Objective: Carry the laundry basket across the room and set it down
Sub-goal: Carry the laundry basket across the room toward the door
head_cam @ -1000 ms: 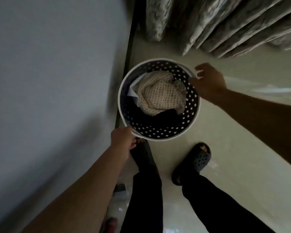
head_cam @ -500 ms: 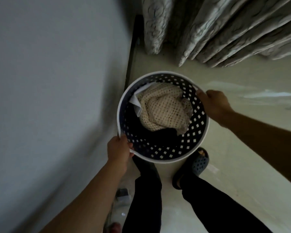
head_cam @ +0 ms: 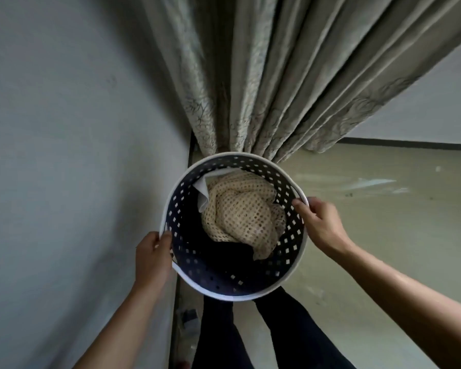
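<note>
A round laundry basket (head_cam: 224, 284) with a white rim and dark perforated walls hangs in front of my legs, seen from above. Inside lie a cream mesh garment (head_cam: 240, 211), a white cloth (head_cam: 203, 191) and dark clothes. My left hand (head_cam: 152, 258) grips the rim on the basket's left side. On the right side my right hand (head_cam: 321, 226) clasps the rim, thumb inside. The basket's base is hidden.
A grey wall (head_cam: 72, 169) runs close along the left, with a dark skirting strip at its foot. Patterned curtains (head_cam: 264, 83) hang just beyond the basket in the corner. Pale floor (head_cam: 383, 214) spreads to the right. My dark-trousered legs (head_cam: 250, 331) stand below the basket.
The basket has come up and nearer to me, held by both hands. My right hand has closed on the rim. The view has tilted up, showing more curtain.
</note>
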Tool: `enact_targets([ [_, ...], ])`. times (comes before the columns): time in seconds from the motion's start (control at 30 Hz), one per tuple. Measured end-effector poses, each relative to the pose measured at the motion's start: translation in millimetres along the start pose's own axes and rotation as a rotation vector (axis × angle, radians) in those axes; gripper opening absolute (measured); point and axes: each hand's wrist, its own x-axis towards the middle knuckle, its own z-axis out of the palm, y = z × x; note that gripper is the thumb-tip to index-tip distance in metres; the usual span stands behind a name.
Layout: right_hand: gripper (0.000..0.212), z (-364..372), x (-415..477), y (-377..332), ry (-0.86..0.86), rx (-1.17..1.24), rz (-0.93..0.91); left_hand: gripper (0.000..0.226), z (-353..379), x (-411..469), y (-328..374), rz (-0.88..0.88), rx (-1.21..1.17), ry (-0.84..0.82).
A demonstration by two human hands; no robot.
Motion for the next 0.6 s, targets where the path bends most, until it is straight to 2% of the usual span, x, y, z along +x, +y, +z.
enact_targets([
  [0.2,0.013,-75,-103,-40,0.132,0.167,-0.148,0.046,-43,-78,68,0.277,-0.007,-0.018],
  [0.37,0.007,-109,-164,-55,0.259,0.277,-0.224,0.031,-61,-122,121,0.457,-0.037,-0.071],
  [0.43,0.015,-115,-186,-60,0.34,0.318,-0.246,0.025,-63,-134,141,0.519,-0.043,-0.11],
  [0.6,0.017,-123,-221,-53,0.548,0.467,-0.161,0.019,-48,-157,185,0.617,-0.051,-0.233],
])
